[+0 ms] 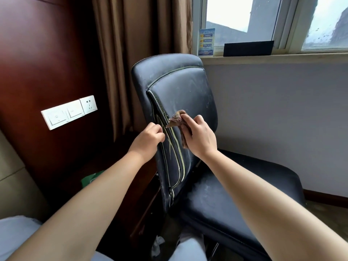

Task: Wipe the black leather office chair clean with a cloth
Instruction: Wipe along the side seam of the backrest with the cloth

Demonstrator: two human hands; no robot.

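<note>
The black leather office chair stands in the middle of the head view, its scuffed backrest facing right and its dusty seat reaching toward the lower right. My left hand grips the backrest's left edge at the piped seam. My right hand holds a brown cloth and presses it against the backrest just right of that seam, the cloth's corner pointing at the yellowish piping.
Brown curtains hang behind the chair. A dark wood wall panel with white switches and a socket is at left. A window sill with a blue card and a black card runs at upper right. A green bag lies low left.
</note>
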